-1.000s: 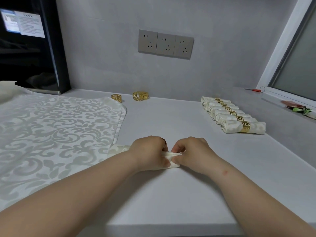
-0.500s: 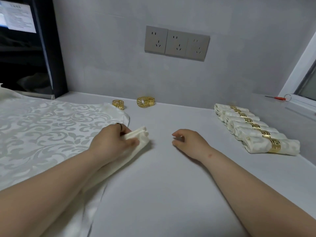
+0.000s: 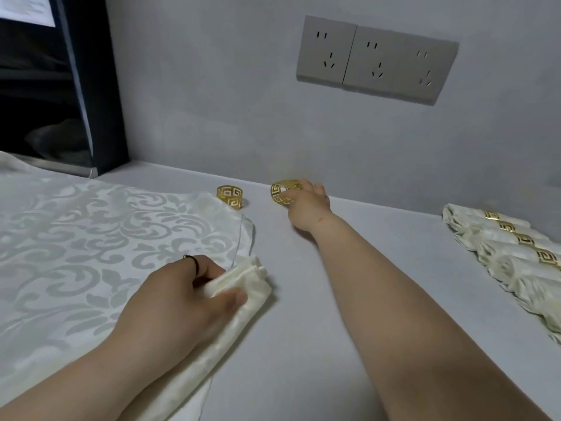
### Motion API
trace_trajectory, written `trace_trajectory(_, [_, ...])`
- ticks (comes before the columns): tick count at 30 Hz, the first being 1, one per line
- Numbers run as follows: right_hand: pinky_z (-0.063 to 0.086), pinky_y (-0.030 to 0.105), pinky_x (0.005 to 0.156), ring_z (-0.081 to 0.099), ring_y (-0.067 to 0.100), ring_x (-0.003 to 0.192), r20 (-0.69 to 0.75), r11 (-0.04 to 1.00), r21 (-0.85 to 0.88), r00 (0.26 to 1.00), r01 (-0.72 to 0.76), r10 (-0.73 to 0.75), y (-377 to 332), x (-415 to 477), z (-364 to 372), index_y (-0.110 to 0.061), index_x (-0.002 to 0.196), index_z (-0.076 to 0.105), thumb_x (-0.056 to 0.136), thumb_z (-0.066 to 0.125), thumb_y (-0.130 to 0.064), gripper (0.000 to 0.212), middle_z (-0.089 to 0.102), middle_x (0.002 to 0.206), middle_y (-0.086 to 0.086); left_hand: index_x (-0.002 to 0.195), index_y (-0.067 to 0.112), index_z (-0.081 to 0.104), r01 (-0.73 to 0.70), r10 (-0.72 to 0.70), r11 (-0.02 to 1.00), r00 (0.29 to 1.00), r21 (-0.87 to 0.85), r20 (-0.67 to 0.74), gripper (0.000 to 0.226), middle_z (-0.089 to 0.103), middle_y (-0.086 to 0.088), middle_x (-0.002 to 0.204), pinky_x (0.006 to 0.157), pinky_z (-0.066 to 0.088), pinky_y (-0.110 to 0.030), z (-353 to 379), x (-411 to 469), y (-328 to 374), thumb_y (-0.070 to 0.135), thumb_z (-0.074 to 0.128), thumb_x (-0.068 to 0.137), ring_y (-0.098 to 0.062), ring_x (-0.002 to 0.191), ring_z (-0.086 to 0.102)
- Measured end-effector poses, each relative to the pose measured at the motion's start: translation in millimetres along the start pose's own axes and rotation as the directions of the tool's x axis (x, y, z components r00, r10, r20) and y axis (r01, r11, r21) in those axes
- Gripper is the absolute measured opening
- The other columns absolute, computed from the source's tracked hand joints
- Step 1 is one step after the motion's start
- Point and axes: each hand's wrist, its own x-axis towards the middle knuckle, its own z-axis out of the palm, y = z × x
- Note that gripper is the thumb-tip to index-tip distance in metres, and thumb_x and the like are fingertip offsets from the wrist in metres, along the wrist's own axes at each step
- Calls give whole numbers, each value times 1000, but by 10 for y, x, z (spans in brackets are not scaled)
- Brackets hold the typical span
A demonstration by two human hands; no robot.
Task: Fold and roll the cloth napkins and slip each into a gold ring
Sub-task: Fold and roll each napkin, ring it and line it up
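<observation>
Our left hand (image 3: 179,305) clamps the rolled napkin (image 3: 252,281) at 7 o'clock on the bench (image 3: 303,344), we judge so the roll cannot spring loose. Our right hand (image 3: 308,206) is out at 12 o'clock, pinching a gold ring (image 3: 280,193) meant for it; a spare ring (image 3: 229,196) sits at its 9 o'clock. The roll's tail hides under our forearm, and the finished row (image 3: 498,253) at 3 o'clock is cut by the frame edge.

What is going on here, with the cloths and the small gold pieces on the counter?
A person is preparing table napkins. The left hand holds a rolled napkin on the counter, while the right hand, stretched far forward, pinches a gold ring. A second ring stands beside it, at the corner of a patterned cloth. Finished napkins lie in a row at the right.
</observation>
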Motion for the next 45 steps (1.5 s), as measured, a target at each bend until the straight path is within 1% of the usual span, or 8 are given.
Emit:
trace_trajectory(7, [1,39,117,-5,31,142,70,997,-69,997,-30,35,-62,82,47,-27,141,33,91,30,-3,56,0,157,-1,68,29,60,2,-1,1000,1000,-20,13,15,61,27,74,57,38,-23,5,10,-29,35,73,68,-6,61,57])
trace_trajectory(14, [22,32,105,27,27,128,-82,978,-206,995,30,-48,-46,14,64,-9,128,44,87,34,-2,43,40,140,3,68,28,58,-13,13,1000,1000,13,10,16,63,17,69,58,38,-24,15,24,-23,36,73,68,-6,63,56])
trace_trajectory(23, [27,30,93,37,27,118,-196,982,-177,975,67,-102,7,-588,-330,-8,107,65,95,36,-18,33,63,114,9,71,25,54,-48,46,998,998,35,49,18,55,8,63,58,36,-27,-7,10,22,35,69,75,-8,62,51])
trace_trajectory(30, [30,25,75,54,28,96,-5,991,-129,999,38,-39,250,-1764,-813,5,98,66,92,47,-25,36,67,99,18,69,36,43,-163,157,971,986,174,50,24,51,18,72,55,31,-14,-14,-183,172,35,64,79,-6,70,49])
trace_trajectory(34, [28,23,76,54,24,98,80,986,-167,997,22,-9,327,-2257,-911,3,99,67,93,45,-29,39,67,103,16,86,30,51,-206,199,943,978,260,55,10,47,16,75,62,31,-25,-2,-271,227,36,60,83,-12,80,46])
trace_trajectory(40, [25,22,76,46,21,87,113,973,-231,994,17,9,357,-2682,-1013,1,91,68,93,45,-34,42,62,85,9,100,24,60,-367,375,831,925,418,67,35,60,8,95,67,33,-23,49,-581,442,52,54,80,-19,91,58])
trace_trajectory(43, [23,21,73,40,19,69,109,961,-277,994,15,16,353,-2757,-980,-7,62,57,92,46,-29,39,47,62,5,90,21,66,-511,563,675,823,533,75,27,65,8,89,55,29,-22,104,-655,503,44,69,75,-19,77,64])
trace_trajectory(45, [24,22,73,44,21,75,106,963,-267,994,28,1,354,-2801,-956,-8,66,59,92,46,-28,35,55,67,4,97,23,65,-568,615,574,775,590,148,27,65,9,96,61,27,-22,120,-728,562,43,66,78,-16,80,64])
